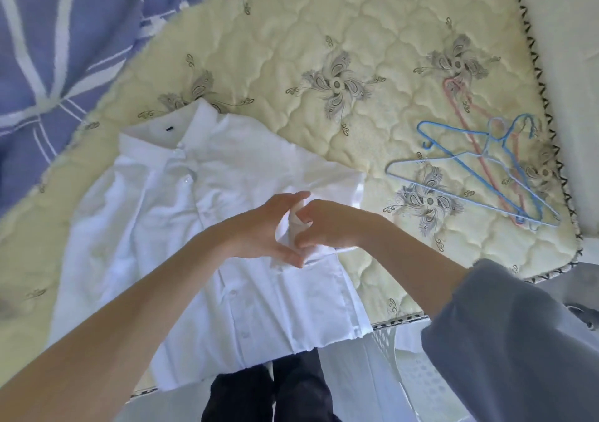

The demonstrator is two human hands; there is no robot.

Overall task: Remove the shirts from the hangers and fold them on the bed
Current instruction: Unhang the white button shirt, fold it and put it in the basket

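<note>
A white button-up shirt (pixel 155 227) lies flat and front-up on the cream quilted mattress (pixel 324 48), collar toward the far left and hem hanging over the near edge. Both my hands meet over its right side. My left hand (pixel 262 230) rests on the fabric, thumb and fingers spread around a raised fold. My right hand (pixel 327 223) pinches that same fold of the sleeve with curled fingers. Empty wire hangers, a blue one (pixel 470 175) and a pink one (pixel 466 123) among them, lie in a loose pile on the mattress at the right.
A blue bedcover with white stripes (pixel 64 32) is bunched at the far left. The mattress's patterned edge (pixel 551 129) runs down the right side. A white perforated basket (pixel 418 382) holding white cloth stands on the floor below the near edge, beside my dark trouser legs (pixel 269 395).
</note>
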